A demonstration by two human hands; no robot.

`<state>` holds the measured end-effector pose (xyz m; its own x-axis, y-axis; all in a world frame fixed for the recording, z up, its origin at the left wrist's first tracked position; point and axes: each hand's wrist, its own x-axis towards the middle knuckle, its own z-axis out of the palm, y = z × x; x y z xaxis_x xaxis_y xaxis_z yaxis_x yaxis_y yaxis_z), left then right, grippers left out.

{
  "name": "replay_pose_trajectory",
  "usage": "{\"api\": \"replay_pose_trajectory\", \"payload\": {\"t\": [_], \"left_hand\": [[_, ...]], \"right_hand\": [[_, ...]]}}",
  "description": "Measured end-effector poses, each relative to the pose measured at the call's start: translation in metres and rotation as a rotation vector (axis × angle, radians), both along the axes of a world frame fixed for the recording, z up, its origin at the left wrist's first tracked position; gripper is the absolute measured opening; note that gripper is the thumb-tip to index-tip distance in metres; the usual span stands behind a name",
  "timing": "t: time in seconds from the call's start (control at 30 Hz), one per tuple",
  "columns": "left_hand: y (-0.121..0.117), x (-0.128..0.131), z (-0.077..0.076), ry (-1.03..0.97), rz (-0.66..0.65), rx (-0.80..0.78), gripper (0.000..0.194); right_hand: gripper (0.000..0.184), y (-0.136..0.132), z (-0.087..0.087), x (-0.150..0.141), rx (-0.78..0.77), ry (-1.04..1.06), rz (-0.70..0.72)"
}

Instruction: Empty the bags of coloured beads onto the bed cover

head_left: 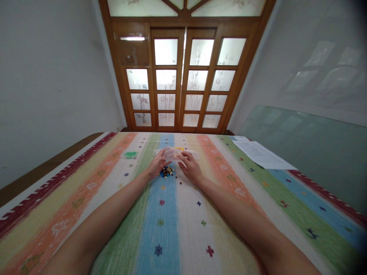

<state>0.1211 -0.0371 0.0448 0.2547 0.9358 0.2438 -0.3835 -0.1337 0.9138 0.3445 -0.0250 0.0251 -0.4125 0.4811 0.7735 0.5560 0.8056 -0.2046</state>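
A clear plastic bag (172,152) lies between my hands near the far middle of the table. My left hand (157,164) holds its left side, fingers at the upper edge and thumb pointing inward. With curved fingers, my right hand (190,167) reaches the bag's right part; its thumb stands apart from the fingertips. Just below the bag, between my wrists, is a pile of tiny multicoloured pieces (166,172), mostly dark, blue and yellow. A yellow-edged item (180,148) shows behind the bag, its kind too small to tell.
To the left lies a clear packet with green pieces (131,155). Printed paper sheets (262,154) rest at the right edge of the table. A striped, patterned tablecloth (166,236) covers the table. Beyond its far edge stand wooden glass-paned doors (182,76), with walls on both sides.
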Motion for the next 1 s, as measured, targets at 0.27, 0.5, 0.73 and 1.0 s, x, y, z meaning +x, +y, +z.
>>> {"api": "replay_pose_trajectory", "payload": {"t": [0.27, 0.5, 0.73, 1.0], "left_hand": [[0.008, 0.002, -0.01, 0.25, 0.331, 0.029, 0.062], [0.038, -0.053, -0.016, 0.128, 0.683, -0.074, 0.063], [0.058, -0.094, -0.032, 0.284, 0.87, -0.134, 0.055], [0.057, -0.114, -0.037, 0.858, 0.919, -0.187, 0.044]], "right_hand": [[0.043, -0.005, 0.002, -0.004, 0.018, -0.103, -0.008], [0.041, 0.0, -0.002, -0.002, -0.039, -0.091, -0.004], [0.04, 0.0, -0.002, -0.001, -0.072, -0.105, -0.004], [0.04, 0.002, -0.004, -0.001, -0.087, -0.102, 0.003]]}}
